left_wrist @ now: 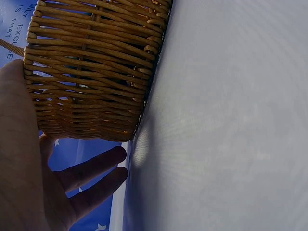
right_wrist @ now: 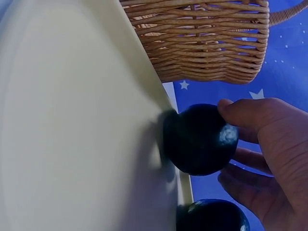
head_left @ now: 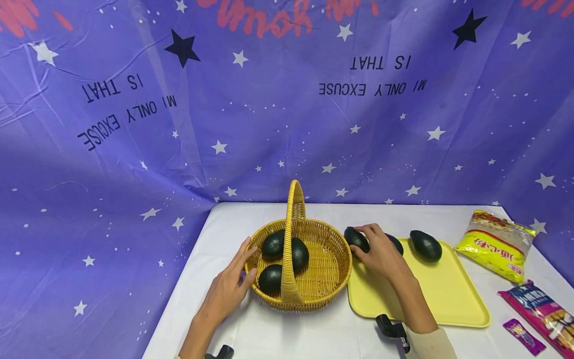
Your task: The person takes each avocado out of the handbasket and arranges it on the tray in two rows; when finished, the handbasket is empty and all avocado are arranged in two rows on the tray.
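Observation:
A yellow wicker basket (head_left: 332,294) with a tall handle stands on the table, holding several dark green avocados (head_left: 270,279) in its left half. My left hand (head_left: 226,289) rests at the basket's left rim, its fingers spread; two of them extend free of the wicker (left_wrist: 96,96) in the left wrist view. Over the back left of a pale yellow tray (head_left: 448,299), my right hand (head_left: 381,252) grips another avocado (head_left: 354,239) between thumb and fingers. That avocado (right_wrist: 202,139) sits close to the tray's surface in the right wrist view.
On the tray, one avocado (head_left: 425,246) lies toward the back right and another (head_left: 394,243) is partly hidden behind my right hand. Right of the tray lie a yellow food bag (head_left: 498,247), a red-and-blue snack packet (head_left: 542,311) and a small purple packet (head_left: 523,336).

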Tool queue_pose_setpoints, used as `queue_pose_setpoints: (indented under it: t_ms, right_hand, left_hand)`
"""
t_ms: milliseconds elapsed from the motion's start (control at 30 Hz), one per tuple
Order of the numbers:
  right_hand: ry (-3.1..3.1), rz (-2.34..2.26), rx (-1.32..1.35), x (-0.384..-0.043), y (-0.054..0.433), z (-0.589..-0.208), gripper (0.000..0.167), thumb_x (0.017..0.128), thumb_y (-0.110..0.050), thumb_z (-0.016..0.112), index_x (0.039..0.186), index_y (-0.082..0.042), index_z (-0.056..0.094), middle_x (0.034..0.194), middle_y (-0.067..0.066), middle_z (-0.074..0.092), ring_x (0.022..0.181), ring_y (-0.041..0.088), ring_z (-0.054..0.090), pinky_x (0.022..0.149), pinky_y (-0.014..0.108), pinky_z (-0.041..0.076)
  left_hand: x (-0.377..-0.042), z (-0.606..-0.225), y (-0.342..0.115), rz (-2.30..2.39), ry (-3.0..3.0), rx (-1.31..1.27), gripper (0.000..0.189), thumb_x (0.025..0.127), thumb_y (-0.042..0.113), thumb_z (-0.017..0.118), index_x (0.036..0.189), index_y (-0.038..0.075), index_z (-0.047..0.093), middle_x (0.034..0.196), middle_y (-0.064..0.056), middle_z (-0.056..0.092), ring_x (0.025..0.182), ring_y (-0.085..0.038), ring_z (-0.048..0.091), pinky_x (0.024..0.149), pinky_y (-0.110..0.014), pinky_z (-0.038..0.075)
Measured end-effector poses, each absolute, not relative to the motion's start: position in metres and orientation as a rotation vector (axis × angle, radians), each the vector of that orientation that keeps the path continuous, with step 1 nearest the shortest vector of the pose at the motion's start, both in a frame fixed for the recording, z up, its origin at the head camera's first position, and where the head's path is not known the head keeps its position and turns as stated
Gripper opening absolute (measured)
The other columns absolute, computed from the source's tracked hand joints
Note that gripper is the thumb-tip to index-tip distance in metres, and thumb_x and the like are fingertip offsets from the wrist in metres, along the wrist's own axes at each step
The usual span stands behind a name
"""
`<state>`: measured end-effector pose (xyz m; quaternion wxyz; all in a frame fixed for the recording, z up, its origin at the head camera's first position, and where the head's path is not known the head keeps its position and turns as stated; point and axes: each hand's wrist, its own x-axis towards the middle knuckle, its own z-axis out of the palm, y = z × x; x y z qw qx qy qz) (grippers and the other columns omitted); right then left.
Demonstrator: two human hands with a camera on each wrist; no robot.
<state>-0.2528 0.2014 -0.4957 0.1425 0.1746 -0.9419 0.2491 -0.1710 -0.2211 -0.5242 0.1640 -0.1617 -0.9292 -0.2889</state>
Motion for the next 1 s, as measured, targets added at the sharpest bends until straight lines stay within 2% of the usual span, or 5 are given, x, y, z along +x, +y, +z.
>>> queue_pose_setpoints:
  t_ms: [200, 467, 700, 1000]
  right_hand:
    - [-2.699, 0.72, 0.504, -0.252, 0.201, -0.494, 0.052, 0.095, -0.02, 0.083, 0.141, -0.001, 0.066, 0.135, 0.026, 0.061, 0.11, 0.045, 0.068, 0.092, 0.06, 0.056]
    - [-2.704, 0.744, 0.493, -0.25, 0.202, -0.489, 0.05, 0.101, -0.024, 0.078, 0.144, -0.003, 0.064, 0.139, 0.024, 0.059, 0.11, 0.044, 0.068, 0.092, 0.06, 0.056]
    - [-2.658, 0.764, 0.506, -0.248, 0.201, -0.479, 0.049, 0.102, -0.023, 0.077, 0.143, -0.001, 0.064, 0.139, 0.024, 0.059, 0.119, 0.045, 0.066, 0.098, 0.061, 0.054]
    - [-2.606, 0.767, 0.521, -0.245, 0.201, -0.471, 0.048, 0.102, -0.023, 0.077, 0.143, -0.002, 0.064, 0.138, 0.023, 0.061, 0.115, 0.044, 0.067, 0.097, 0.06, 0.054]
  left_hand:
    - [-0.171, -0.523, -0.221, -0.836, -2.651, -0.464, 0.056, 0.111, 0.04, 0.058, 0.165, 0.027, 0.047, 0.178, 0.016, 0.024, 0.079, -0.007, 0.059, 0.072, -0.036, 0.053]
    - [-0.171, -0.523, -0.222, -0.843, -2.653, -0.466, 0.057, 0.11, 0.039, 0.058, 0.164, 0.026, 0.047, 0.178, 0.011, 0.026, 0.074, -0.005, 0.056, 0.069, -0.034, 0.05]
    - [-0.171, -0.525, -0.222, -0.838, -2.652, -0.455, 0.057, 0.11, 0.037, 0.06, 0.164, 0.026, 0.047, 0.178, 0.013, 0.025, 0.086, -0.012, 0.064, 0.075, -0.041, 0.056]
    - [-0.172, -0.526, -0.222, -0.834, -2.641, -0.469, 0.056, 0.11, 0.035, 0.06, 0.164, 0.026, 0.047, 0.177, 0.007, 0.029, 0.085, -0.013, 0.064, 0.072, -0.038, 0.055]
